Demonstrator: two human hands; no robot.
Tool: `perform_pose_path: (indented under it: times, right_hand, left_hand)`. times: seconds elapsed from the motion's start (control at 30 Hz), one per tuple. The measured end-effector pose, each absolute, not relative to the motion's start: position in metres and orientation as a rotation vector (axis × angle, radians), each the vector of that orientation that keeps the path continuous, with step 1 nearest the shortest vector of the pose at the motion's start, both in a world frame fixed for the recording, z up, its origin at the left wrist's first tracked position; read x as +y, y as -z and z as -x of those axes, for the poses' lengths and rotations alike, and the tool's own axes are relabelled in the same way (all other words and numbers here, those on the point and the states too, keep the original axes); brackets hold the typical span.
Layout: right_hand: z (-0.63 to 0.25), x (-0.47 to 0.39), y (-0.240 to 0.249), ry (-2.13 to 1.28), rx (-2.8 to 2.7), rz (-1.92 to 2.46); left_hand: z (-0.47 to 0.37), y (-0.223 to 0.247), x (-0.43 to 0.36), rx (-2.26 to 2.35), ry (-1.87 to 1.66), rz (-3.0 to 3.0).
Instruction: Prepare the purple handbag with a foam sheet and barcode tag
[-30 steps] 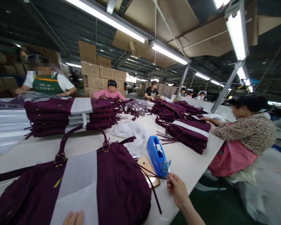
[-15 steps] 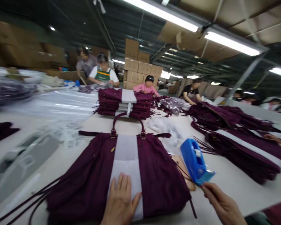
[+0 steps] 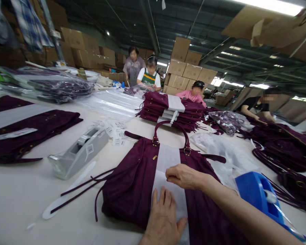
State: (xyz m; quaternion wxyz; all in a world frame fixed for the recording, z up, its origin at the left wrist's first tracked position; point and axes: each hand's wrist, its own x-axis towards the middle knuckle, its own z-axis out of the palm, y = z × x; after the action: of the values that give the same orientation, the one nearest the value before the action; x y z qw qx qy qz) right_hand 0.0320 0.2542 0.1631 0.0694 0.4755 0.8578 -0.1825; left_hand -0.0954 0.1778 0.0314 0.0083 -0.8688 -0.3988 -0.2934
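Note:
A dark purple handbag (image 3: 127, 180) lies flat on the table in front of me, its two-ended handle pointing away. A white paper strip (image 3: 168, 158) runs down its middle. My left hand (image 3: 164, 216) rests on the strip's lower part, fingers spread, holding nothing. Just above it, my right hand (image 3: 182, 175) is closed over the strip, thumb and fingers pressed together; whatever it may hold is too small to make out. To the right stands a blue tape dispenser (image 3: 257, 197), partly beyond my right forearm.
A grey tape dispenser (image 3: 81, 149) and white labels (image 3: 114, 131) lie left of the bag. Folded purple bags (image 3: 172, 110) are stacked behind it, with more at far left and right. Clear plastic (image 3: 112, 102) covers the table's back. Several people work beyond.
My right hand has moved from the blue dispenser to above the strip on the bag. My left hand stays on the strip. The view has turned left.

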Motion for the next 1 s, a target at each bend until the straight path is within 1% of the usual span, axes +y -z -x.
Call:
perform_pose_path:
  times: [0.23,0.5,0.73,0.87,1.0]
  right_hand:
    - [-0.031,0.277,-0.157,0.511,2.516,-1.308]
    - [-0.031,0.311,-0.128,0.593,2.383,-1.408]
    - [-0.033,0.325,-0.115,0.689,2.23,-1.642]
    - [-0.052,0.333,-0.11,0.571,2.169,-1.846]
    - [-0.068,0.328,-0.117,0.432,2.14,-2.031]
  left_hand:
    - [0.093,-0.03,0.179,-1.225,0.926,2.718]
    - [0.085,-0.016,0.177,-1.278,0.963,2.699]
    - [0.09,-0.022,0.178,-1.227,0.95,2.673]
    - [0.093,-0.028,0.179,-1.2,0.984,2.636]
    - [0.094,-0.031,0.178,-1.203,0.981,2.636]
